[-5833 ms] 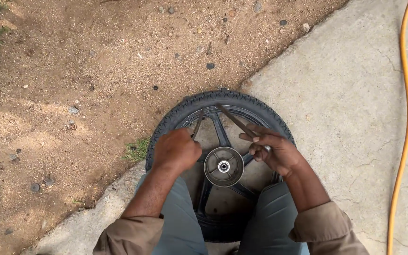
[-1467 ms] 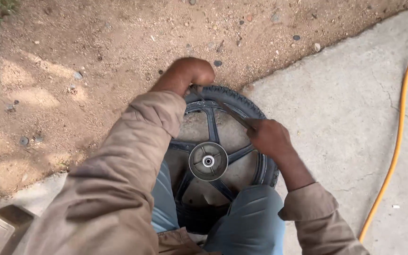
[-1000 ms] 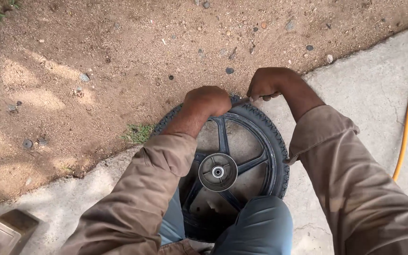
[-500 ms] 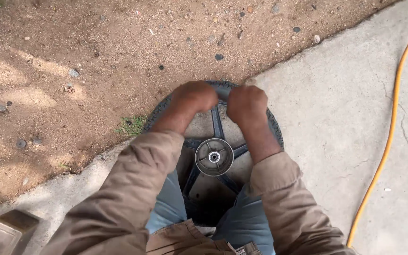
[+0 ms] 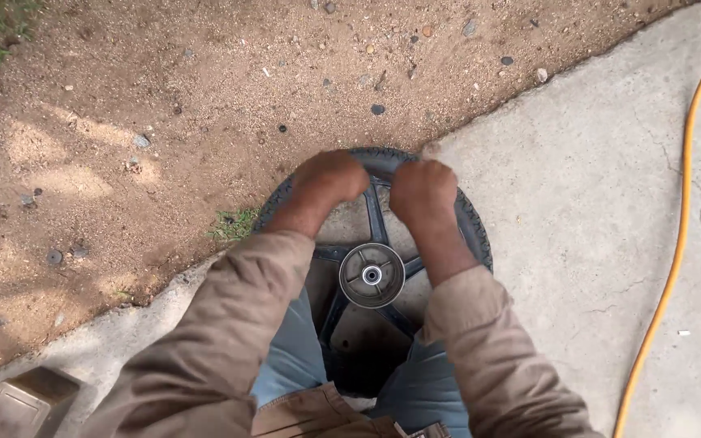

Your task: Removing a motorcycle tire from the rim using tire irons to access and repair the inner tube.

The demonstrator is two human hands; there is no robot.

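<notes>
A black motorcycle wheel lies flat on the ground between my knees, with a knobbly tyre [image 5: 474, 231], dark spokes and a round metal hub [image 5: 372, 275] at its middle. Both hands are at the wheel's far edge. My left hand [image 5: 330, 178] is closed over the tyre there. Close beside it, my right hand [image 5: 423, 188] grips the same far stretch of tyre. What lies under the fingers is hidden. Brown sleeves cover both forearms.
Sandy dirt with small stones lies to the left and beyond the wheel. A concrete slab [image 5: 594, 186] spreads to the right, crossed by an orange hose [image 5: 675, 251]. A grey block [image 5: 14, 401] sits at the bottom left. A tuft of grass [image 5: 233, 223] grows beside the tyre.
Both hands went from the spokes to the tyre's far edge. The right hand reached past the rim, then drew back beside the left. They now sit close together on the tyre.
</notes>
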